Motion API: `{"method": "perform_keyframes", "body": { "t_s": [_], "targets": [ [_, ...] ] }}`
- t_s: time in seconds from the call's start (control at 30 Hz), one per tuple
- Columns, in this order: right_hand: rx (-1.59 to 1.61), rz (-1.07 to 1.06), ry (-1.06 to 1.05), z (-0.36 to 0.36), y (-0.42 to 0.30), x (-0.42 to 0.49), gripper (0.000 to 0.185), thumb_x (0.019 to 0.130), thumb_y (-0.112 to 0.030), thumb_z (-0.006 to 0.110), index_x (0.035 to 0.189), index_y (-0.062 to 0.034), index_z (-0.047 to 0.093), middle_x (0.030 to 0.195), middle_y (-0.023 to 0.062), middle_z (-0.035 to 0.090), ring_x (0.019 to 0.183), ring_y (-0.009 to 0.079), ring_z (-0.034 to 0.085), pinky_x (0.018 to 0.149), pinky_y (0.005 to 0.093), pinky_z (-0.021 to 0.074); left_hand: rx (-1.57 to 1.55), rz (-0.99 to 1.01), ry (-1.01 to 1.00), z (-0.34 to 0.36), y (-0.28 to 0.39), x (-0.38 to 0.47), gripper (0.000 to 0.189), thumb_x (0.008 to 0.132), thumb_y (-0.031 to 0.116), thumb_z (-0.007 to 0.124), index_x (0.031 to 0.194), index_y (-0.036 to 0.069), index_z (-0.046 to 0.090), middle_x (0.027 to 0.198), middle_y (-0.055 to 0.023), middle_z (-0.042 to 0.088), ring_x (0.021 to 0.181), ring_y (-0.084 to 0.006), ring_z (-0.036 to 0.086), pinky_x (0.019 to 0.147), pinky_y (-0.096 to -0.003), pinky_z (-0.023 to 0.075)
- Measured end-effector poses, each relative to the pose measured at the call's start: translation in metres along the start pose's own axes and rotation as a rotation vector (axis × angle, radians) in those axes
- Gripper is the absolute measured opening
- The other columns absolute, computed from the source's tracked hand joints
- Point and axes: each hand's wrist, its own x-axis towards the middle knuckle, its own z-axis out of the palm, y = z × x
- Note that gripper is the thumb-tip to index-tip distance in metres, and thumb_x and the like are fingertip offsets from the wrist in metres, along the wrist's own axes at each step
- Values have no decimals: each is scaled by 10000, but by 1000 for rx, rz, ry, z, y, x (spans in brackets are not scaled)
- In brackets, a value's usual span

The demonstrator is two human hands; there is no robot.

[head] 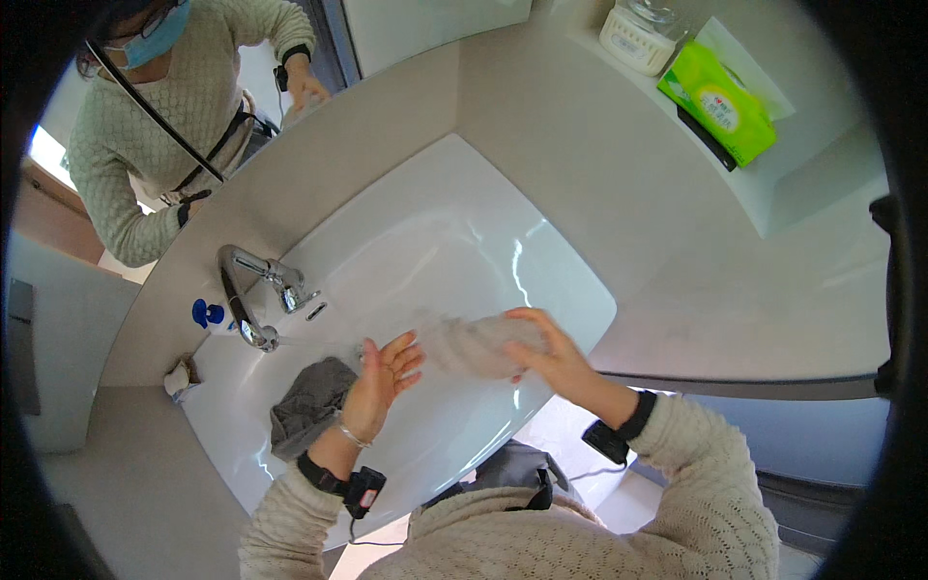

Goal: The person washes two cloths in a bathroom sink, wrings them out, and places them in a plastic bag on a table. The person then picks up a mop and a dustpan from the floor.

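A pale beige cloth, blurred by movement, hangs over the white basin in the grip of my right hand. Close to the cloth's left end, my left hand is raised with its fingers apart and nothing in it. Behind that wrist a crumpled dark grey cloth lies on the basin's left side. A chrome faucet curves over the basin, and a thin stream of water seems to run from its spout towards my left hand.
A bottle with a blue pump top stands behind the faucet. A small crumpled item sits on the rim's left corner. Up on the right ledge are a green tissue pack and a white basket. A mirror rises behind the counter.
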Motion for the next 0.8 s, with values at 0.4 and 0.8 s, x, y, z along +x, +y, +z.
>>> {"method": "perform_keyframes", "body": {
  "t_s": [0.4,0.8],
  "targets": [
    [576,-517,547,-145,-37,-90,424,965,-486,364,1157,-140,516,959,47,601,716,144,588,557,259,467,1609,784,-684,177,-114,151,630,955,446,398,1466,114,237,1547,-41,166,1428,-204,130,1174,-357,95],
    [510,-94,484,-131,15,-101,437,961,-450,428,1181,-75,472,1016,101,579,844,201,575,657,340,478,1471,698,283,48,-27,294,640,887,336,547,1408,25,342,1461,-133,353,1369,-269,291,1148,-386,180]
  ]
}}
